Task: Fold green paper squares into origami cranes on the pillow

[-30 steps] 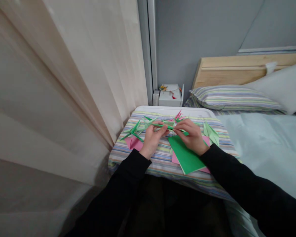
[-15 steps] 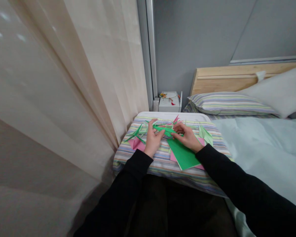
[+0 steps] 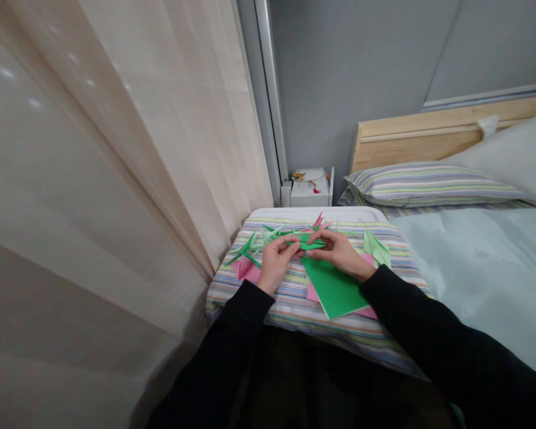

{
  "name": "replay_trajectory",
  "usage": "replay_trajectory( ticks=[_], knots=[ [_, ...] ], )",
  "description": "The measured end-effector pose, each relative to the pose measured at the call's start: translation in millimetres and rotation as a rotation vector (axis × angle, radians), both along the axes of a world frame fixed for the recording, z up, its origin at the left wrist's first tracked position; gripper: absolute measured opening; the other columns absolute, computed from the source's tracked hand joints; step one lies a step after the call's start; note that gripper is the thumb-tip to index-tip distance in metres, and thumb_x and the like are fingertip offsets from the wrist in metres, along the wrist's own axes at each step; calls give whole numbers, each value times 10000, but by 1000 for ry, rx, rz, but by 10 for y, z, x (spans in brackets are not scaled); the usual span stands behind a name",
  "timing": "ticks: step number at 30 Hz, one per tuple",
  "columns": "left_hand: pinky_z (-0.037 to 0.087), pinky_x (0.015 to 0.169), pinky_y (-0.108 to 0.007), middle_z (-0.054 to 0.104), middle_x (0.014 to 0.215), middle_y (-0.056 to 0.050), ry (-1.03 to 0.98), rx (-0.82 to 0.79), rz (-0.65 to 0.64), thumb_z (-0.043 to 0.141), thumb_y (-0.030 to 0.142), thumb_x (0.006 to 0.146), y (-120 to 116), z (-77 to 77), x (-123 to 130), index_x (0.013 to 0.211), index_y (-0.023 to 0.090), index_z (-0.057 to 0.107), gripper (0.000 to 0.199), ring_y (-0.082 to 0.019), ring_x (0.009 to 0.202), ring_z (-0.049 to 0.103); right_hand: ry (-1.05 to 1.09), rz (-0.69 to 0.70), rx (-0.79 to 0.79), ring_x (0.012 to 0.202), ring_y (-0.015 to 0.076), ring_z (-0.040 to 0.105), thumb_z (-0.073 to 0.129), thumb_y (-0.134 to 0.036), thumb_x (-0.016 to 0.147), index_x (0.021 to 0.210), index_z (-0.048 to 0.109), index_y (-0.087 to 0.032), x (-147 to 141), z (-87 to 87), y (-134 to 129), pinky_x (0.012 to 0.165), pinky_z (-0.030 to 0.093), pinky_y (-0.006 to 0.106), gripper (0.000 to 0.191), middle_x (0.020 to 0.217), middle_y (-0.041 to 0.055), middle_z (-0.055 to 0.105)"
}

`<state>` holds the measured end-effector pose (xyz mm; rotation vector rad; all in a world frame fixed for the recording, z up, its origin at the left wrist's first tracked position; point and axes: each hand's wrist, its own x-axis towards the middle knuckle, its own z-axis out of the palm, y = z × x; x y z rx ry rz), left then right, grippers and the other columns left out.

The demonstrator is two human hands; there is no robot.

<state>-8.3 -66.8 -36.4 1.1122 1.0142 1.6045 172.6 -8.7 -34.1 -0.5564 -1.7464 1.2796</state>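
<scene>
Both the left hand (image 3: 274,263) and right hand (image 3: 339,253) pinch a folded green paper strip (image 3: 304,241) at frame centre; we judge that a slipping pinch could skew its crease or crush the neighbouring paper cranes (image 3: 245,250).

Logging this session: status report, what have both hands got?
Left hand, right hand: pinching folded green paper. Flat green sheet below. Green paper cranes by left hand.

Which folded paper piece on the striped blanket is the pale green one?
The pale green origami piece, just right of the right hand; the spiky pieces beyond the left hand are dark green.
</scene>
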Motion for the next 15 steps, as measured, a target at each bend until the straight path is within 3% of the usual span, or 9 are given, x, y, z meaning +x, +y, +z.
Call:
replay_trajectory(
  ticks=[7, 11, 15],
  knots=[
    [627, 813, -363, 795, 846, -65, 62, 47, -84, 900, 295, 696, -66, 60, 35, 1063, 175, 759, 411, -203, 765, 758, 28, 16, -125, 675, 155, 640, 901, -403, 678, 828, 677, -180, 23, 83, -22, 723, 541, 339, 349, 788, 4, 696],
    [643, 778, -345, 788, 868, -54, 49, 62, -58, 884, 304, 708, -82, 64, 68, 956, 181, 762, 303, -201, 795, 758, -17, 20, -110, 665, 165, 643, 877, -435, 715, 816, 687, -176, 46, 136, -38, 699, 536, 337, 336, 748, 12, 698],
    [653, 735, -331, 758, 790, -44, 77, 30, -59, 866, 360, 728, -58, 24, 67, 870, 154, 741, 280, -194, 751, 754, -77, -6, 6, 676, 171, 637, 807, -431, 806, 798, 708, -180, 45, 88, -22, 687, 524, 329, 270, 746, 23, 706]
  ],
)
